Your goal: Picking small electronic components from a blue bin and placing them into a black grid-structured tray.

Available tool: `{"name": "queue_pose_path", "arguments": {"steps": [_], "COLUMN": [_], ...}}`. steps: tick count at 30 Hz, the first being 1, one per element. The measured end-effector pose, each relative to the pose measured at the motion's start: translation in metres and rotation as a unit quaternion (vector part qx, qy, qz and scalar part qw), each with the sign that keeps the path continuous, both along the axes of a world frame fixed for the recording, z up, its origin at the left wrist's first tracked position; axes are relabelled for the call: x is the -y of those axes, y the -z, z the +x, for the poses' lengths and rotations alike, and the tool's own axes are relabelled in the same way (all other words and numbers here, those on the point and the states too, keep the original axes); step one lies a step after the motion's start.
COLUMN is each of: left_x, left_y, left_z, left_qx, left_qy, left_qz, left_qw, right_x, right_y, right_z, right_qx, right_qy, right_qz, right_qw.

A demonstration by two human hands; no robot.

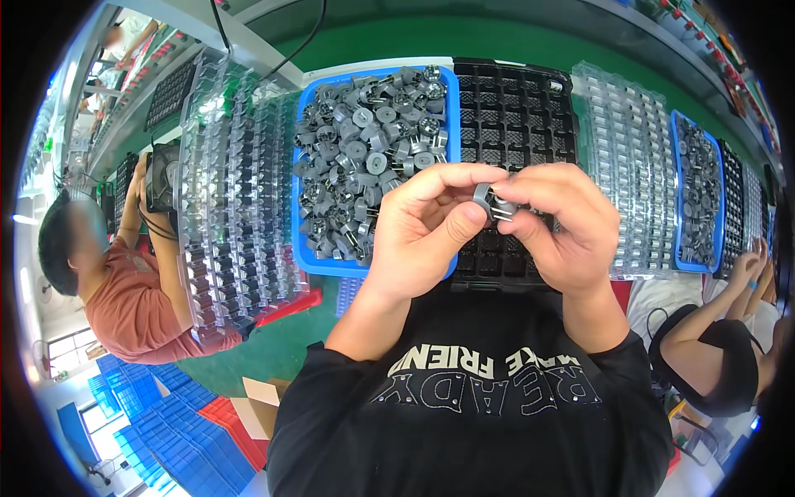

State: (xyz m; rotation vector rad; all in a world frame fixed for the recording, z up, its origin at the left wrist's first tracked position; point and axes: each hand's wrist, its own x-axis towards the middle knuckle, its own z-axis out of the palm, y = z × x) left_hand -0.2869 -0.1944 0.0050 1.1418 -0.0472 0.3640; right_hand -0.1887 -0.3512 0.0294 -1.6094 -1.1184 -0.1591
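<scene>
In front of my chest, both hands meet over the near part of a black compartment tray (pixel 515 108). Thumb and forefinger of my left hand (pixel 418 228) pinch a small round grey component (pixel 482 195). My right hand (pixel 571 219) closes its fingertips on a small component with thin metal pins (pixel 501 212), right against the first. The fingers partly cover both pieces, and I cannot tell whether they are joined. Left of the black tray, a blue bin (pixel 331 268) is heaped with similar grey round components, many showing pins.
Stacked clear plastic trays stand to the left (pixel 240 166) and right (pixel 625 157). Farther right is another blue bin (pixel 701 267) of grey parts. A co-worker (pixel 132 302) sits at left, another person (pixel 716 356) at right. Blue crates (pixel 178 435) and a cardboard box (pixel 258 406) lie at lower left.
</scene>
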Motion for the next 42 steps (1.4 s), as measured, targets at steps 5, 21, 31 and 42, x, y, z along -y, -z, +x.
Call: {"name": "queue_pose_path", "arguments": {"steps": [5,21,31,42], "left_x": [-0.001,0.008,-0.065,-0.074], "left_y": [0.0,0.0,0.004,-0.006], "left_z": [0.0,0.003,0.021,0.026], "left_qx": [-0.003,-0.102,-0.247,-0.317], "left_qy": [0.011,-0.039,-0.28,-0.201], "left_qz": [-0.01,0.164,0.685,0.672], "left_qw": [1.0,0.98,0.625,0.639], "right_x": [-0.001,0.011,0.029,0.008], "right_y": [0.002,0.019,0.057,0.078], "right_z": [-0.001,0.009,0.144,0.164], "right_qx": [0.019,-0.144,0.098,0.263], "right_qy": [0.0,-0.001,0.247,0.269], "right_qz": [0.011,-0.015,-0.313,-0.461], "right_qw": [1.0,0.989,0.912,0.804]}}
